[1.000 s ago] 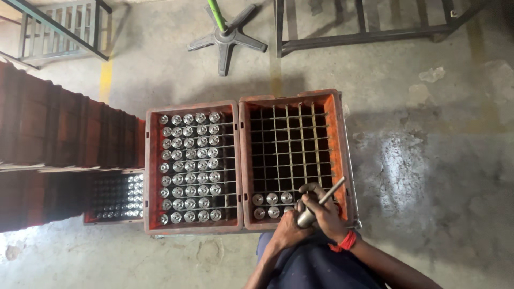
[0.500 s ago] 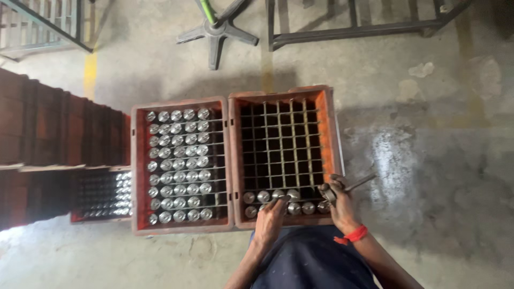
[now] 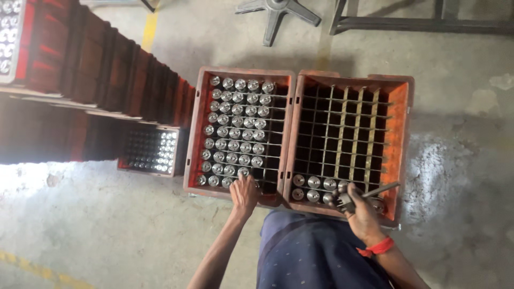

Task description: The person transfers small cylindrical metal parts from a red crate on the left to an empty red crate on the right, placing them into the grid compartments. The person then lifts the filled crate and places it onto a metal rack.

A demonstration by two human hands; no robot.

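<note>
Two red crates stand side by side on the floor in front of me. The left crate (image 3: 194, 134) is nearly full of capped bottles (image 3: 235, 128). The right crate (image 3: 400, 139) is mostly empty cells, with a few capped bottles (image 3: 313, 184) along its near row. My left hand (image 3: 244, 196) rests on the bottles at the near edge of the left crate; whether it grips one I cannot tell. My right hand (image 3: 360, 208), with a red band at the wrist, holds a grey metal tool (image 3: 375, 191) over the near right cells of the right crate.
Stacks of red crates (image 3: 80, 85) rise at the left, one low crate of bottles (image 3: 151, 150) beside them. A metal chair base (image 3: 276, 10) and a metal frame (image 3: 417, 24) lie at the back. My dark blue garment (image 3: 316, 251) fills the bottom middle.
My left hand has moved from the right crate's near row over to the left crate's near edge. My right hand stays at the right crate with the tool. The camera has come closer.
</note>
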